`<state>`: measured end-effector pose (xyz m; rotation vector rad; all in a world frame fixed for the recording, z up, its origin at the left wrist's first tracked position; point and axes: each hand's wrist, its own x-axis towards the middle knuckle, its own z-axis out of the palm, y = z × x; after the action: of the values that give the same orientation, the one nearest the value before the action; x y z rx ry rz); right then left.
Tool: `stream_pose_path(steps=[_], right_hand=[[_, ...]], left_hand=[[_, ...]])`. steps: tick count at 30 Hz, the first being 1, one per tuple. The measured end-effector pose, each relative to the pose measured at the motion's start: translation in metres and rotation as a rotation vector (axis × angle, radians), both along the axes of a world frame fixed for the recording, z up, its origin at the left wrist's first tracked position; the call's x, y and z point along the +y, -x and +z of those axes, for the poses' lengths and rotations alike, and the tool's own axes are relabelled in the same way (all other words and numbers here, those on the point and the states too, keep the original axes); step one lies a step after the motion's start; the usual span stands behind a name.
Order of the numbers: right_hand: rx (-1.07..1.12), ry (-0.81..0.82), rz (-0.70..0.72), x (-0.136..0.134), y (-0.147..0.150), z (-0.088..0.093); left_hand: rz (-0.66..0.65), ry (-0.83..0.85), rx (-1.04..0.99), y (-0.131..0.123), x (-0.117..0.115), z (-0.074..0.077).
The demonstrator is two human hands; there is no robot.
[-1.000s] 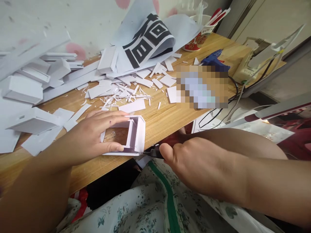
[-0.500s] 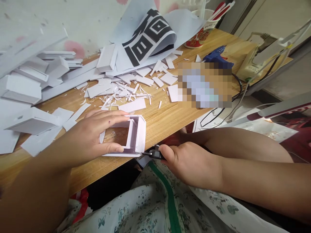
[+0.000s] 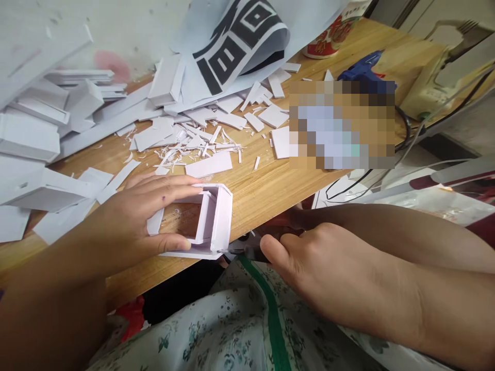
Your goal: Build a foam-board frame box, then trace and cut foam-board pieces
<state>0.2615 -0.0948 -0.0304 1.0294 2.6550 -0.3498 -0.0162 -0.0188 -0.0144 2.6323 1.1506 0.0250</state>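
Observation:
A small open white foam-board frame [image 3: 216, 221] lies at the near edge of the wooden table [image 3: 266, 185]. My left hand [image 3: 143, 216] presses it down, with fingers over its far side and the thumb along its near side. My right hand [image 3: 313, 263] is closed round a dark utility knife [image 3: 242, 251], held just below the table edge. The blade tip touches the frame's near right corner.
White offcuts and strips [image 3: 193, 144] litter the table, with larger white pieces [image 3: 34, 134] at the left. A sheet printed with black shapes [image 3: 240, 46] lies at the back. A blue glue gun [image 3: 358, 72], a red cup [image 3: 332, 36] and cables [image 3: 402, 134] are at the right.
My right hand has drawn the knife slightly left along the frame's near corner. The view has tilted down a little. My left hand keeps its hold.

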Motion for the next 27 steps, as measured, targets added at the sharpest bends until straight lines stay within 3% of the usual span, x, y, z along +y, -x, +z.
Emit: stream_pose_path(steps=[7,12,18,27], right_hand=[[0.153,-0.063,-0.036,-0.007,-0.008,-0.011],[0.181,0.004,-0.058,-0.006,-0.019,-0.008],[0.299,0.049,-0.189,-0.006,-0.026,-0.004],[0.267,0.105,-0.173,-0.005,-0.021,0.003]], left_hand=[[0.034,0.017,-0.003,-0.006,-0.001,0.002],[0.05,0.037,-0.019,-0.006,-0.002,0.004],[0.007,0.022,-0.053,-0.007,-0.002,0.004],[0.016,0.036,-0.045,-0.009,-0.002,0.005]])
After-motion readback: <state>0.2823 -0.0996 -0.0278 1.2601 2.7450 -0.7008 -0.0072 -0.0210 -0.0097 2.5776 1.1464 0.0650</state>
